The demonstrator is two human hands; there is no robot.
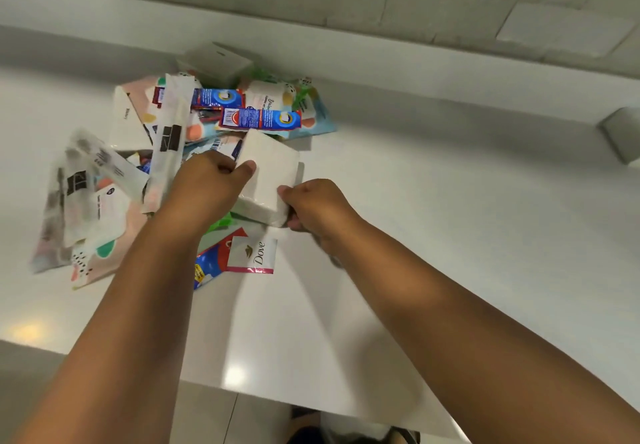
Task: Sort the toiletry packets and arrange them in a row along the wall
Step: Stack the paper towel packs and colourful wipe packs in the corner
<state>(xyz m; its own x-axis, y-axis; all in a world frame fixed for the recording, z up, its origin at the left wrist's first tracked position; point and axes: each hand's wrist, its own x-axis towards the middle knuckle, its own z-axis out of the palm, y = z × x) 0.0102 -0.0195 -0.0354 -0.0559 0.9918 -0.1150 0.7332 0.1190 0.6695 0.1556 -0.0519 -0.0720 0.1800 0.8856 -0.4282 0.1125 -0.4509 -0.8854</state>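
Observation:
A heap of toiletry packets [138, 152] lies on the white counter [450, 235], left of centre. Both hands hold a plain white wrapped pack [270, 170] at the heap's right edge. My left hand [207, 184] grips its left side, thumb on top. My right hand [318, 208] pinches its near right corner. Red-and-blue sachets [261, 118] lie behind the pack. A Dove sachet [254, 255] lies in front of it. Long white packets with dark squares [169, 145] stick up on the left, blurred.
The tiled wall [381, 0] runs along the back, above a low white ledge [415, 73]. A white box [216, 62] sits against that ledge behind the heap. A grey object [623, 132] sits at the far right. The counter's near edge [277, 398] is close to me.

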